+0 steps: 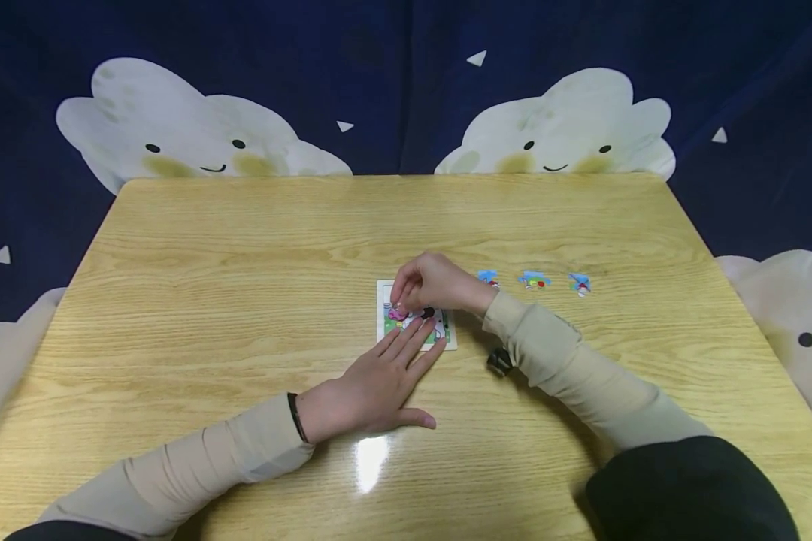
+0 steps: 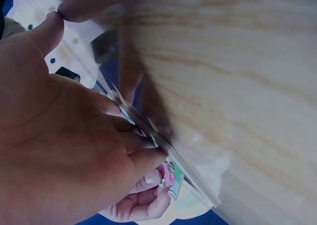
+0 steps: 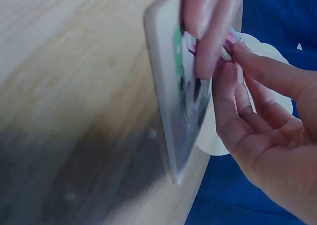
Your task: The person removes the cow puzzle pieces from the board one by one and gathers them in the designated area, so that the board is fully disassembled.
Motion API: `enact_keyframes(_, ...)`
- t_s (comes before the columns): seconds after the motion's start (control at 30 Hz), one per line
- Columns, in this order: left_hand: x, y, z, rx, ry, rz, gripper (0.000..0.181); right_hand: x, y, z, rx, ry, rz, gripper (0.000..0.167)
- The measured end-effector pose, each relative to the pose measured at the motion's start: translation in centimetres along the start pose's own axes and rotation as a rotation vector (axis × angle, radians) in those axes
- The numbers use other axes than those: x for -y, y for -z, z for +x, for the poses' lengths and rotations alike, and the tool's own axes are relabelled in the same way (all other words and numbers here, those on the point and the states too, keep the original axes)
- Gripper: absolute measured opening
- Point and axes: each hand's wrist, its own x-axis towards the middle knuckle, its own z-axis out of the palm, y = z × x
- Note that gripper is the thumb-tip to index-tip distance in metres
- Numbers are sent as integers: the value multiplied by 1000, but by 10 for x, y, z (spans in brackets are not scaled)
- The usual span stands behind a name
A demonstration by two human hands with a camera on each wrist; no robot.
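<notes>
A small jigsaw puzzle board (image 1: 380, 319) with a white border and a colourful cartoon picture lies near the table's middle. My left hand (image 1: 382, 383) rests its straight, slightly spread fingers on the board's lower part, the thumb out to the side on the right. Above the board's upper left, my right hand (image 1: 436, 282) pinches a puzzle piece between thumb and fingertips. That puzzle piece (image 2: 172, 178), pink and green, shows tilted up from the board in the left wrist view. In the right wrist view the fingers of both hands partly hide the board's picture (image 3: 178, 71).
Right of the board lie three loose pieces in a row: a left one (image 1: 488, 276) partly behind the right wrist, a middle one (image 1: 534, 280) and a right one (image 1: 580, 284). A dark curtain (image 1: 392, 90) with clouds hangs behind the wooden table (image 1: 210, 248).
</notes>
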Motion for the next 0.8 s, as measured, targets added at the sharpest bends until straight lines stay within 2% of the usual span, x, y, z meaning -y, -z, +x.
enact_keyframes(0.27,-1,0,1,13,10,22,100,1,2,-2,-4,-4,2,16)
enact_keyframes(0.4,-2,1,1,13,15,35,100,-1,9,-6,-37,4,-31,15)
enact_keyframes(0.57,-2,1,1,22,22,36,100,-7,24,-19,-71,-3,-61,10)
enact_keyframes(0.8,-2,1,2,22,22,27,100,-28,49,-45,-130,-85,-54,5)
